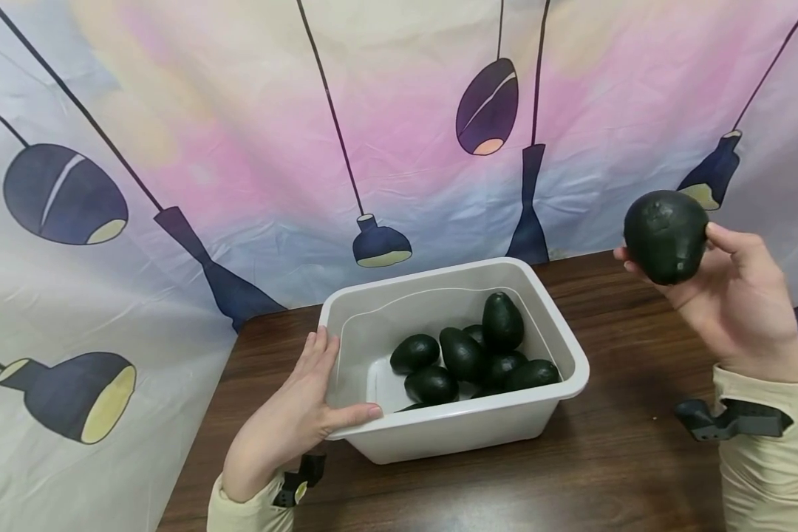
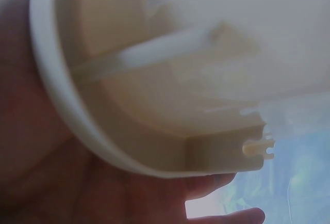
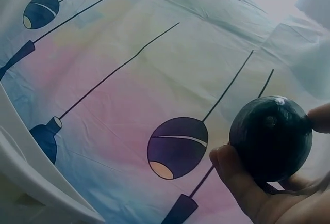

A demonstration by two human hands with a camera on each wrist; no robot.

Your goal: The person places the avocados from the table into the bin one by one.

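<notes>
My right hand (image 1: 738, 303) holds a dark green avocado (image 1: 666, 236) up at the right, above the table and away from the bin. In the right wrist view, fingers and thumb grip the sides of this avocado (image 3: 270, 139). A white plastic bin (image 1: 452, 436) stands at the middle of the table. Several avocados (image 1: 463, 355) lie piled inside it, mostly toward its right side. My left hand (image 1: 299, 414) rests against the bin's near left corner, its fingers extended along the left rim and the thumb over the front rim. The left wrist view shows the rim's underside (image 2: 139, 146) against the palm.
Dark wood tabletop (image 1: 625, 473) surrounds the bin. Behind it hangs a pastel cloth (image 1: 239, 111) printed with lamps, meeting the table's back edge. Dark wrist cameras (image 1: 734, 420) sit on both forearms.
</notes>
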